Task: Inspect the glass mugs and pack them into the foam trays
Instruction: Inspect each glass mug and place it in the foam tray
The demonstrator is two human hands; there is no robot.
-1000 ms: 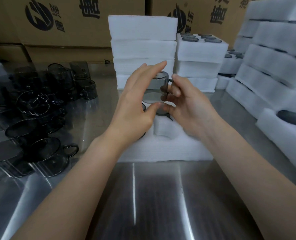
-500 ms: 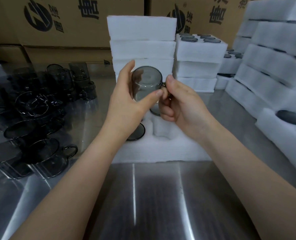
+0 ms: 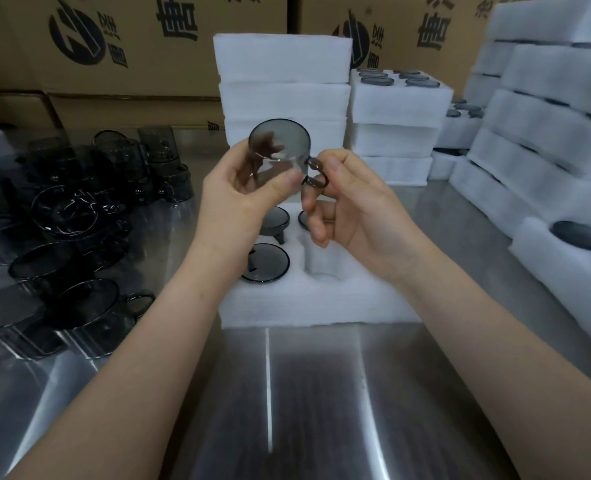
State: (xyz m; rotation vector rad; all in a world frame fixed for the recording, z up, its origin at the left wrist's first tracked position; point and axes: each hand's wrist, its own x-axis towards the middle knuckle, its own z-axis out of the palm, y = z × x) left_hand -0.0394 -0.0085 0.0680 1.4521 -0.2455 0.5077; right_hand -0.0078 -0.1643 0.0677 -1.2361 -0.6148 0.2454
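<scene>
A smoky grey glass mug (image 3: 280, 147) is held in the air above the foam tray (image 3: 321, 303), tipped so that its round end faces the camera. The left hand (image 3: 235, 195) grasps its body, thumb on the near side and fingers curled round behind, seen through the glass. The right hand (image 3: 353, 209) pinches the dark handle (image 3: 315, 175) between thumb and forefinger, with the other fingers loosely bent below.

The white tray lies at the middle of the steel table (image 3: 270, 393). Two mugs sit in the pockets along its left edge (image 3: 266, 263) (image 3: 275, 218), a third is half hidden by the right hand, and the pocket (image 3: 321, 266) at the near right corner gapes open.

A crowd of loose mugs (image 3: 76, 209) stands toward the table's left edge. Stacks of foam trays (image 3: 283, 95) rise along its far and right edges.

Cartons (image 3: 148, 64) behind them bear a round dark logo and large Chinese characters, which I cannot read with certainty.
</scene>
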